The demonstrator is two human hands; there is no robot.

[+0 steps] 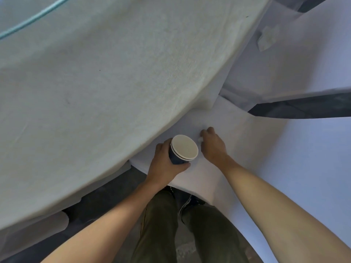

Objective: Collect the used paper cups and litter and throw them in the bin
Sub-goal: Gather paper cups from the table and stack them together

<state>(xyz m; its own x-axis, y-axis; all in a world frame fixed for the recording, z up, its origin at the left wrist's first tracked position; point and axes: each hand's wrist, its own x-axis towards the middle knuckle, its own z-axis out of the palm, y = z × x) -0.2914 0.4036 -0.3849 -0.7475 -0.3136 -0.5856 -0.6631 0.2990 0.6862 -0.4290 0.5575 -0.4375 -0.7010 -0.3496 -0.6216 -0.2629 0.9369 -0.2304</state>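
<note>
Holding a stack of dark blue paper cups [181, 151], the left hand [164, 164] wraps its fingers and thumb around the cups' sides, with the pale rims nested one in another and the open mouth facing up toward the camera. The cups sit in the air just off the edge of the round table [95, 82], above a white-covered chair seat [237, 141]. Just beside them, the right hand [213, 146] reaches down to the seat with its fingers curled in a pinch around a small white scrap of litter [199, 139]; the scrap is too small to tell what it is. The table wears a cream cloth. Below the forearms are olive trousers [161, 224] and a dark floor [106, 192].
</note>
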